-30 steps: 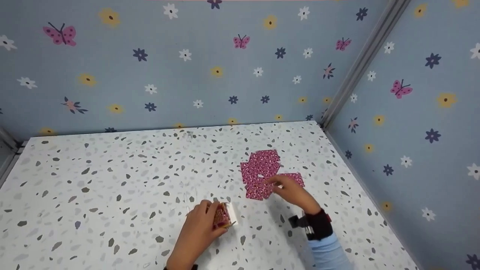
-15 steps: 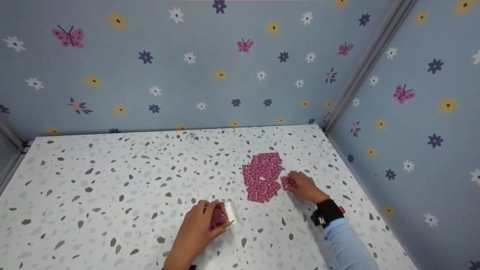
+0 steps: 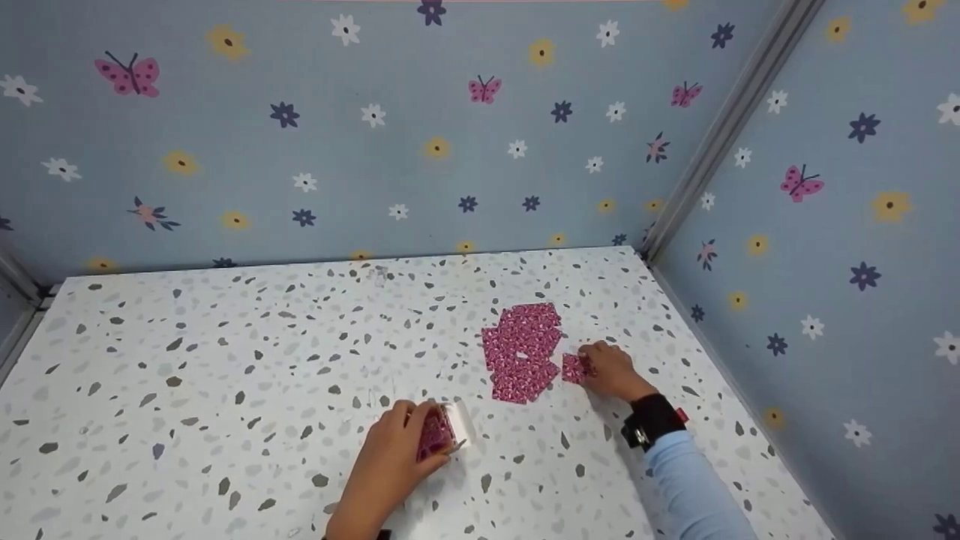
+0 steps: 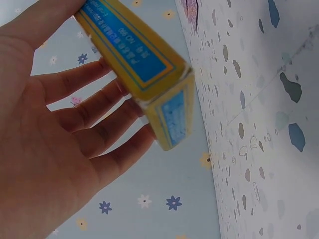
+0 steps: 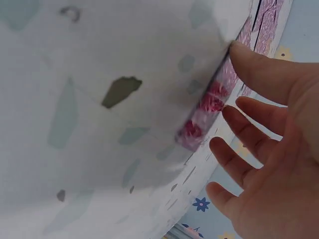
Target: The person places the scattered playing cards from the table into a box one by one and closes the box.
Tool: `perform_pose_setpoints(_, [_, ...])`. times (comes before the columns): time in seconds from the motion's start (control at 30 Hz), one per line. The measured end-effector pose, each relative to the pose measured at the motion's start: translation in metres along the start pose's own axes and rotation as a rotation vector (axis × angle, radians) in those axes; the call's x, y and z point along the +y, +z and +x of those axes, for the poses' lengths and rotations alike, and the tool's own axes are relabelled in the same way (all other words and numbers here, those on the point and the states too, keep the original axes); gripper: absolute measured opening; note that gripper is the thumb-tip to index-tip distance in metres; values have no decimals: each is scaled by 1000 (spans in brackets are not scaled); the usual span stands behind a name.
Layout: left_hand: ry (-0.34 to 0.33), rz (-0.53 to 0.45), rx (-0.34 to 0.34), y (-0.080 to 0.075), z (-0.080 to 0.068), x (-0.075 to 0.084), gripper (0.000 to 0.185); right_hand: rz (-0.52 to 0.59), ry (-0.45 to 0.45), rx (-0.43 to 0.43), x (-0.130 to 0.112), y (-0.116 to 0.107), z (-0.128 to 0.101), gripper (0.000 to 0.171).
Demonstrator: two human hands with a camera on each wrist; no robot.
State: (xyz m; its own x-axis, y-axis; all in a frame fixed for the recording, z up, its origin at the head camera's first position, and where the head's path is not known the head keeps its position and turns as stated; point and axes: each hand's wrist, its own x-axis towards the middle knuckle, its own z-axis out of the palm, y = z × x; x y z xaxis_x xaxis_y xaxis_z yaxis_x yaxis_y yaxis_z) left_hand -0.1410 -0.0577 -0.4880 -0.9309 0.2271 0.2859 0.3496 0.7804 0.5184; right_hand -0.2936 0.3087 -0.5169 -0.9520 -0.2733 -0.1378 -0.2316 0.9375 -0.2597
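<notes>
A small yellow-and-blue playing card box [image 4: 144, 59] is gripped between the thumb and fingers of my left hand [image 3: 386, 457]. Pink patterned cards [image 3: 435, 433] show at the box's mouth, beside its white flap [image 3: 460, 424]. To the right, my right hand [image 3: 613, 371] pinches the edge of a pink patterned playing card [image 3: 571, 368], covering its right end. In the right wrist view, the thumb and a fingertip of the right hand [image 5: 269, 144] touch that card [image 5: 199, 112], which looks slightly tilted. Left of it lies a spread of overlapping playing cards [image 3: 525, 337], backs up.
The white speckled tabletop [image 3: 247, 375] runs back to a blue flowered wall panel [image 3: 337, 150]. A second flowered panel [image 3: 847, 247] borders the right side. A grey corner post [image 3: 720, 142] joins the panels.
My right hand has moved right, from over the card spread to the single card, and takes hold of its right end. The left hand keeps its place with the box.
</notes>
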Motion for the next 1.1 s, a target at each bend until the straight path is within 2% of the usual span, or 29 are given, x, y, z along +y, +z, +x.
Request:
perform_pose_setpoints(0.17, [-4, -1, 0, -1, 0, 0, 68, 43, 80, -60, 1, -3, 0, 50])
perform_pose_setpoints(0.3, [-14, -2, -5, 0, -1, 0, 69, 76, 115, -63, 2, -2, -2, 48])
perform_pose_setpoints(0.6, [-5, -3, 7, 1, -1, -1, 69, 225, 70, -47, -1, -6, -14, 22])
perform_pose_setpoints(0.67, [1, -2, 11, 1, 0, -1, 69, 256, 57, -47, -4, -8, -18, 27])
perform_pose_setpoints(0.8, [7, 3, 8, 2, 1, 0, 69, 317, 24, -66, -13, -12, -26, 52])
perform_pose_setpoints(0.87, [10, 5, 4, 2, 1, 0, 69, 335, 12, -71, -18, -12, -29, 58])
perform_pose_setpoints(1.1, [14, 6, -3, 3, 1, 0, 71, 334, 38, -63, -27, -9, -33, 49])
